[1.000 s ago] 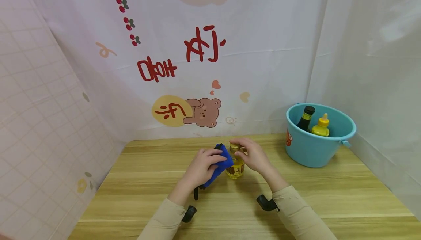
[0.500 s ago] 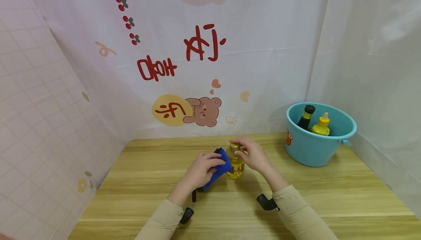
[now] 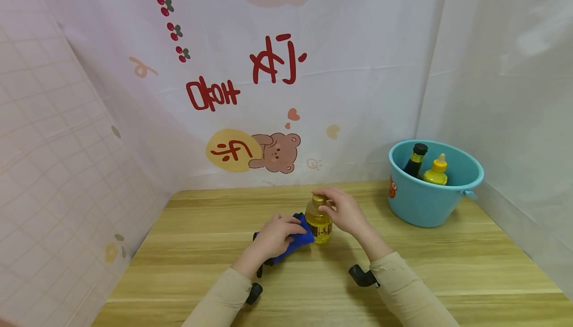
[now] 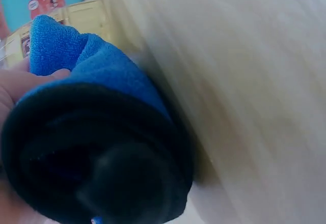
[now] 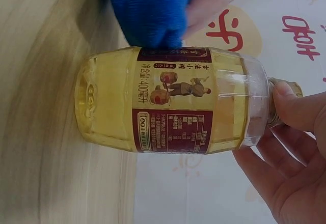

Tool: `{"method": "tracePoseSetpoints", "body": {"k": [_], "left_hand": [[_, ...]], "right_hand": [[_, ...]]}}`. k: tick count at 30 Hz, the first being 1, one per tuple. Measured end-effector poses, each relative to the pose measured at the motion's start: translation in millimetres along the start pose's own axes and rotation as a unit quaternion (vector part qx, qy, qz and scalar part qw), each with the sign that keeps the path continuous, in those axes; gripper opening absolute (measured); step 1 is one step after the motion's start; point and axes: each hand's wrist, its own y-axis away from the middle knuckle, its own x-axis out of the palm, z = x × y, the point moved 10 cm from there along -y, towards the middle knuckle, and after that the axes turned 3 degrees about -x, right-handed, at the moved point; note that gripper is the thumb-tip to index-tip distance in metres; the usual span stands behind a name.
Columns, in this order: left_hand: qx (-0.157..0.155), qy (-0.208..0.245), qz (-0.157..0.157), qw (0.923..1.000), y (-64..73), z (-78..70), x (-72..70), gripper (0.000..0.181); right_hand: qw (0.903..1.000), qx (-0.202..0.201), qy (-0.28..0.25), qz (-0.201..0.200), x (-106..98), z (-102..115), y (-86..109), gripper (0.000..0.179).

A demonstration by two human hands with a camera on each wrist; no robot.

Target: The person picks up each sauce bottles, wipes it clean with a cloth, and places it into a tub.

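Observation:
A clear bottle of yellow cooking oil stands upright on the wooden table, its gold cap at the top. My right hand grips it by the cap and neck, as the right wrist view shows from close by. My left hand holds a folded blue cloth with black edging against the bottle's left side. In the left wrist view the rolled dark edge of the cloth fills the lower left. The cloth meets the bottle's label in the right wrist view.
A light blue bucket stands at the back right of the table. Inside it are a dark bottle with a black cap and a yellow squeeze bottle. A white printed sheet hangs behind the table.
My left hand and the cloth have moved down along the bottle's left side, toward its lower part. My right hand has stayed at the cap, and the bottle has kept its place.

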Motion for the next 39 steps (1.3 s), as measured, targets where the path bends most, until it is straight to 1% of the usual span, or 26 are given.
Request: {"method": "tracePoseSetpoints", "body": {"k": [5, 12, 17, 20, 22, 25, 28, 31, 32, 34, 36, 39], "left_hand": [[-0.001, -0.012, 0.013, 0.9998, -3.2, 1.1, 6.8, 0.034], [0.005, -0.036, 0.042, 0.9984, -5.5, -0.4, 12.3, 0.033], [0.000, -0.020, 0.041, 0.9989, -4.8, 5.0, 7.2, 0.034], [-0.010, -0.002, 0.028, 0.9996, -4.8, 10.6, -4.3, 0.035], [-0.018, 0.014, 0.010, 0.9997, -5.4, 14.2, -16.4, 0.036], [-0.024, 0.042, -0.035, 0.9982, -7.0, 16.8, -40.7, 0.037], [-0.012, 0.066, -0.092, 0.9935, -8.3, 13.8, -66.2, 0.037], [0.004, 0.074, -0.134, 0.9882, -9.6, 6.6, -85.0, 0.037], [0.011, 0.074, -0.142, 0.9870, -10.4, 3.5, -88.9, 0.036], [0.018, 0.073, -0.149, 0.9860, -12.2, -2.3, -92.8, 0.036], [0.021, 0.067, -0.146, 0.9869, -14.1, -7.0, -91.6, 0.035], [0.021, 0.058, -0.132, 0.9893, -16.3, -11.9, -84.4, 0.034]], "right_hand": [[1.0000, -0.003, -0.003, -0.005, -0.7, 0.7, -0.5, 0.040], [0.9999, -0.011, -0.003, -0.006, -0.4, 1.2, -1.0, 0.040], [0.9999, -0.012, -0.003, -0.004, 1.4, 0.2, -1.1, 0.040], [0.9999, -0.016, -0.003, -0.005, 1.1, 0.8, -0.9, 0.040], [0.9998, -0.017, -0.005, -0.006, 0.9, 0.7, -1.0, 0.040], [0.9998, -0.014, -0.009, -0.005, 0.9, -0.2, -1.4, 0.041], [0.9999, -0.012, -0.009, -0.005, 0.9, -0.7, -1.4, 0.041], [0.9999, -0.008, -0.010, -0.003, 0.8, -1.2, -1.4, 0.041], [0.9999, -0.007, -0.009, -0.002, 0.9, -1.5, -1.3, 0.041], [1.0000, -0.004, -0.008, -0.001, 0.8, -2.0, -1.1, 0.040], [1.0000, -0.002, -0.008, 0.001, 0.7, -2.1, -0.9, 0.039], [1.0000, -0.003, -0.004, 0.000, 0.6, -2.1, -0.4, 0.040]]}}
